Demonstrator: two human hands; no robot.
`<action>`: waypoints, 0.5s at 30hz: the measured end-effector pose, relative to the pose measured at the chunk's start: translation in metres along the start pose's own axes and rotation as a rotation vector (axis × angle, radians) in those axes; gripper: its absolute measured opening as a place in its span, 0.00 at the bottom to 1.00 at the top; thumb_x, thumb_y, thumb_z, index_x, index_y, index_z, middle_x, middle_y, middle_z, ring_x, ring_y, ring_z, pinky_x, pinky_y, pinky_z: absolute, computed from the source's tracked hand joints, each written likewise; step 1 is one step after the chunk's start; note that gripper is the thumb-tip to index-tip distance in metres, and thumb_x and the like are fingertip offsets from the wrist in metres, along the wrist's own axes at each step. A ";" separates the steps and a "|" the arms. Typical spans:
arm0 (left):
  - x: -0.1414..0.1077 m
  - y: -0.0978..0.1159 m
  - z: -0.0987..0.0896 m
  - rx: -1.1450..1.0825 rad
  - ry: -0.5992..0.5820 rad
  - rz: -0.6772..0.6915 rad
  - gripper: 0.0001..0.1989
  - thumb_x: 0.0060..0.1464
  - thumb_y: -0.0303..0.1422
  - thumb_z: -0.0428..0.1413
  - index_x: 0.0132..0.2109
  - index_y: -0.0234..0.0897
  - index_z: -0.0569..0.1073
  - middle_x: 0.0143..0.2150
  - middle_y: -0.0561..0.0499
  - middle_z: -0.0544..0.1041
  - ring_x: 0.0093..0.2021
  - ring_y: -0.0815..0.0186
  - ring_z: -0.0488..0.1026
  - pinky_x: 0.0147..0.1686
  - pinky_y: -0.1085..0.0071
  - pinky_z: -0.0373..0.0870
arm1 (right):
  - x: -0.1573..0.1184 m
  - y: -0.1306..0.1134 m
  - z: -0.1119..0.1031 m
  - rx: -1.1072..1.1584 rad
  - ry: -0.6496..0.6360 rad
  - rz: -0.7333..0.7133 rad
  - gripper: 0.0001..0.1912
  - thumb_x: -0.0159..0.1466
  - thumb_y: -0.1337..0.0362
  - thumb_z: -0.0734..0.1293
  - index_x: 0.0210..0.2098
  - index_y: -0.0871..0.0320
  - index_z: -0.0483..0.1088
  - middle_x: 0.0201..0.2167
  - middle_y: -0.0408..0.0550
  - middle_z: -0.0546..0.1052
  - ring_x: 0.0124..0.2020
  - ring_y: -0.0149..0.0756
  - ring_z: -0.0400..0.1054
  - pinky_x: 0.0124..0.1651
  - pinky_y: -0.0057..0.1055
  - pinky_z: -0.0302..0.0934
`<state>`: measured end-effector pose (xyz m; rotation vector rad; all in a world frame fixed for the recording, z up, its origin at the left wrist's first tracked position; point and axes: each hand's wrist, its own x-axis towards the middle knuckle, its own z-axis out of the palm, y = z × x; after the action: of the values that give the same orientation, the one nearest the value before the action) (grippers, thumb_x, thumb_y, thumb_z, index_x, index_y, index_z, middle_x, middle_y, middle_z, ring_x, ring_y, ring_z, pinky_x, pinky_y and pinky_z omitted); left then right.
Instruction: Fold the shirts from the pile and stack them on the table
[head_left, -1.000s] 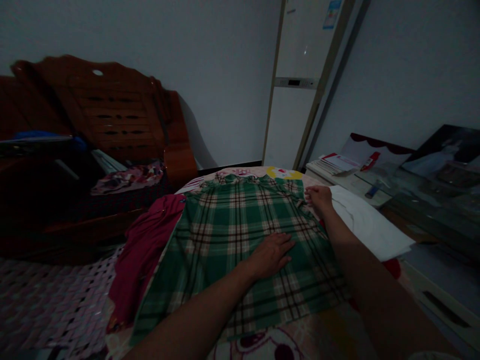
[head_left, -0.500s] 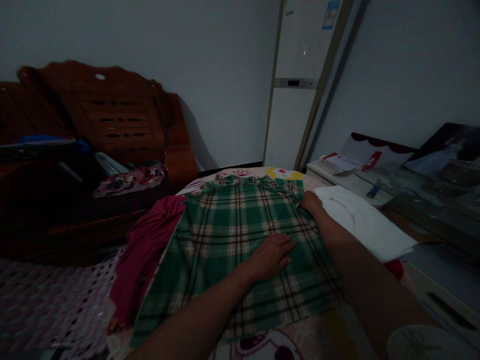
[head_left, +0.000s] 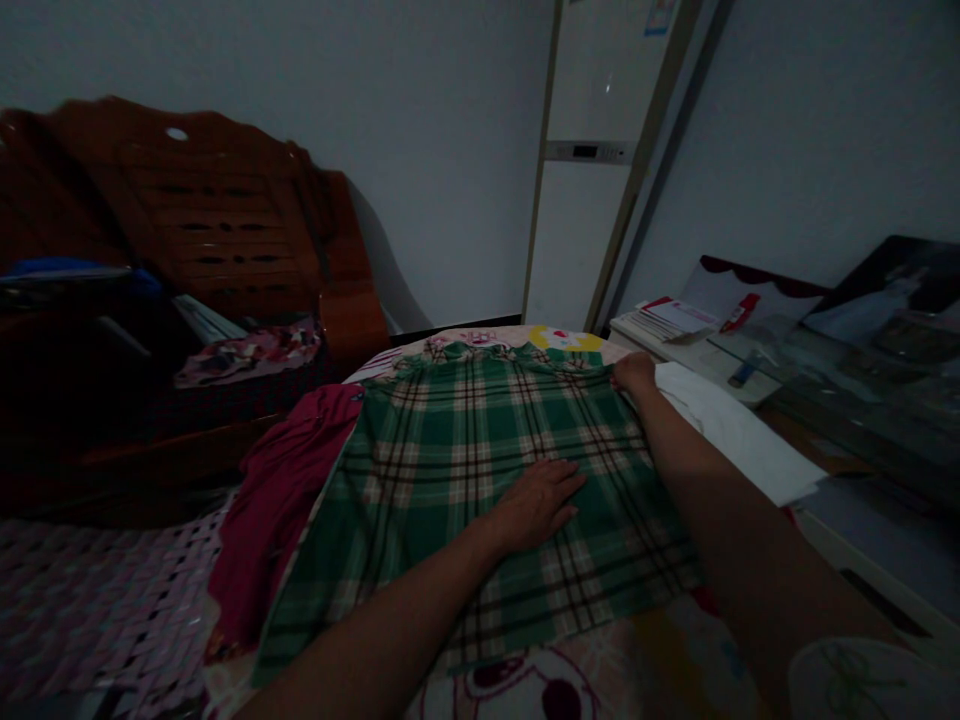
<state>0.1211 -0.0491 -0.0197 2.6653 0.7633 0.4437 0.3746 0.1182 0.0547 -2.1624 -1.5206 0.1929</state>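
Note:
A green plaid garment (head_left: 435,470) lies spread out in front of me, its far edge gathered and ruffled. My left hand (head_left: 536,502) rests flat on the middle of it, fingers stretched out. At the garment's far right corner, my right hand (head_left: 634,373) is closed on the cloth and pulls it taut to the right. Beneath is a patterned cover (head_left: 450,695) with cartoon shapes. A magenta cloth (head_left: 281,500) sticks out from under the garment's left side. Folded white cloth (head_left: 742,440) lies beyond my right forearm.
A carved wooden bench (head_left: 217,230) with a floral cloth (head_left: 251,352) on its seat stands at the left. Against the far wall is a tall white cabinet-like unit (head_left: 574,235). Papers (head_left: 671,318) and a glass shelf (head_left: 787,375) are at the right, beside a woven pink surface (head_left: 97,590) at left.
My right hand has moved a little right and farther away, drawing the garment's corner out with it. My left hand stays flat on the cloth. The whole view has shifted slightly.

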 end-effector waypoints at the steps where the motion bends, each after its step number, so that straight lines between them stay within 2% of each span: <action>1: 0.000 0.000 0.000 0.004 -0.002 0.000 0.25 0.62 0.36 0.51 0.64 0.35 0.63 0.67 0.39 0.62 0.67 0.54 0.58 0.66 0.52 0.53 | -0.002 0.000 0.002 -0.037 -0.026 -0.010 0.09 0.59 0.71 0.65 0.33 0.66 0.78 0.33 0.59 0.80 0.44 0.47 0.74 0.45 0.32 0.65; 5: 0.000 0.000 0.001 0.021 0.006 0.004 0.25 0.62 0.36 0.50 0.64 0.36 0.63 0.67 0.40 0.62 0.67 0.55 0.58 0.66 0.53 0.53 | -0.012 0.000 0.006 -0.140 -0.130 -0.084 0.11 0.57 0.72 0.66 0.37 0.65 0.78 0.42 0.59 0.80 0.48 0.46 0.73 0.47 0.29 0.63; 9: 0.001 -0.003 0.004 0.025 0.017 0.011 0.24 0.62 0.37 0.50 0.64 0.38 0.63 0.68 0.41 0.62 0.67 0.55 0.58 0.66 0.53 0.53 | -0.027 -0.003 0.002 -0.182 -0.111 -0.164 0.17 0.61 0.72 0.61 0.47 0.66 0.76 0.51 0.60 0.77 0.55 0.44 0.69 0.54 0.30 0.59; 13: 0.002 -0.005 0.006 0.027 0.026 0.021 0.24 0.62 0.37 0.50 0.64 0.37 0.63 0.67 0.40 0.62 0.67 0.55 0.58 0.66 0.52 0.53 | -0.066 0.004 0.013 -0.197 -0.109 -0.235 0.19 0.65 0.67 0.59 0.52 0.64 0.72 0.54 0.58 0.75 0.57 0.43 0.67 0.58 0.31 0.57; 15: 0.002 -0.005 0.005 0.032 0.027 0.022 0.24 0.62 0.37 0.50 0.64 0.37 0.63 0.67 0.40 0.63 0.67 0.55 0.59 0.65 0.53 0.54 | -0.088 0.016 0.024 -0.193 -0.112 -0.311 0.22 0.66 0.66 0.58 0.56 0.67 0.68 0.57 0.61 0.72 0.60 0.45 0.65 0.61 0.36 0.56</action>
<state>0.1226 -0.0454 -0.0258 2.7044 0.7562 0.4781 0.3464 0.0414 0.0120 -2.0497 -1.9871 0.0647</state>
